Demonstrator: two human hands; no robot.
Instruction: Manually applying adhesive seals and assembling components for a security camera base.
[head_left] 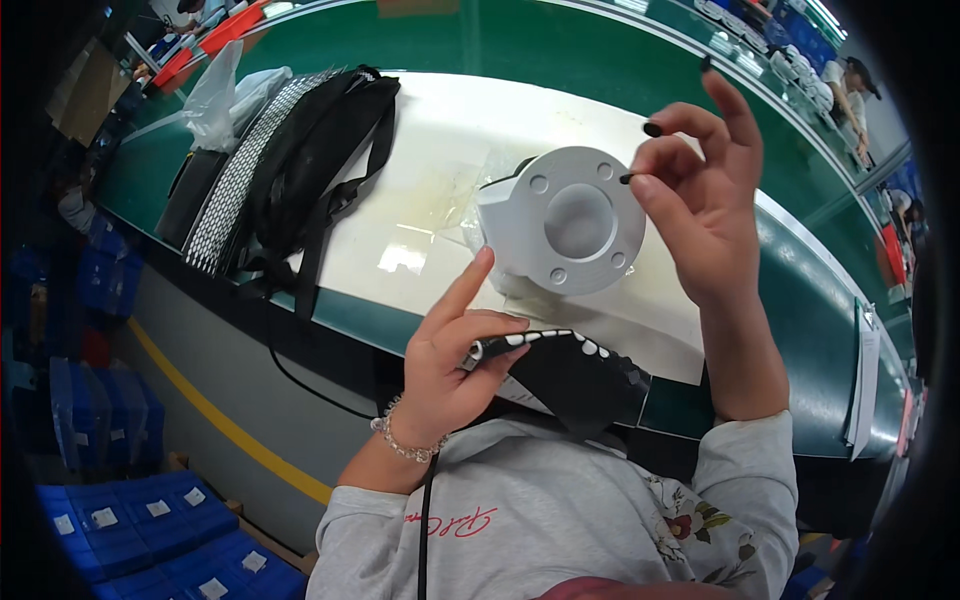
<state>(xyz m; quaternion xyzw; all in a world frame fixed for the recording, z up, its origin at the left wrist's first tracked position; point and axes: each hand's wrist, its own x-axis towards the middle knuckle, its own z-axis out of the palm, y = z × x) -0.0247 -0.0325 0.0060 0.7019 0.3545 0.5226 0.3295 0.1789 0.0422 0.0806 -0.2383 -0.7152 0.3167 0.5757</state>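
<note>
A white plastic device (510, 215) stands on the pale mat with its round base (628, 225) facing up. The base has a round hollow in the middle and several small round recesses near its rim. My left hand (450, 365) pinches a black sheet (590, 380) with white round gaps along its edge, apparently a sheet of stick-on pads; its index finger points out against the device's near side. Beside the base's right rim, my right hand (710, 190) pinches a small black pad (627, 179) between thumb and finger. More black pads (653, 130) sit on its other fingertips.
A pale mat (420, 140) lies on the green table (850, 340). Left on it are a black strapped bag (300, 160), a patterned strip and clear plastic bags (215, 105). Blue bins (150, 530) stand at lower left. Other people (850, 90) work beyond the table.
</note>
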